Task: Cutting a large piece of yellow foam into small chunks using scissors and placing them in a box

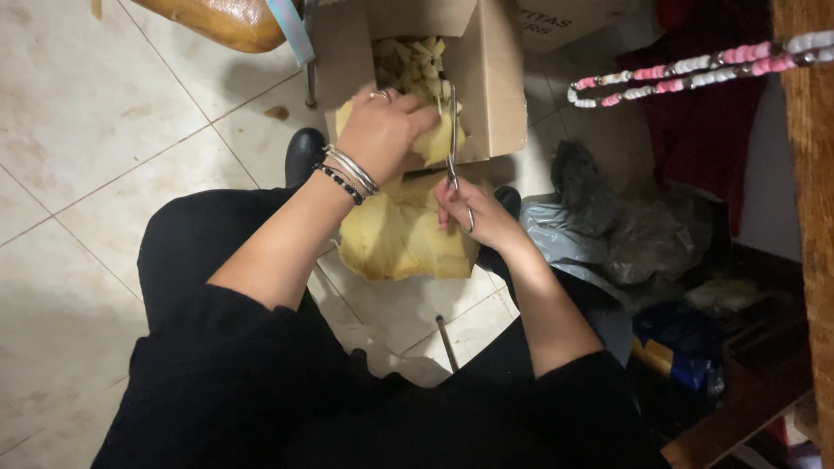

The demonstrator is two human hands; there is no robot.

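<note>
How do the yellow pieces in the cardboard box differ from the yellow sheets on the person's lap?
The pieces in the box are small, cut and piled loosely; the sheets on the lap are large, uncut and stacked flat. The pieces lie inside the cardboard box on the floor; the sheets rest across the knees, under the right hand holding scissors. Both are the same pale yellow.

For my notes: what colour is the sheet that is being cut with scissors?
Pale yellow. The sheet shows best in the head view, below the scissors.

Pale yellow husks (401, 234), brown cardboard box (497, 78)
</note>
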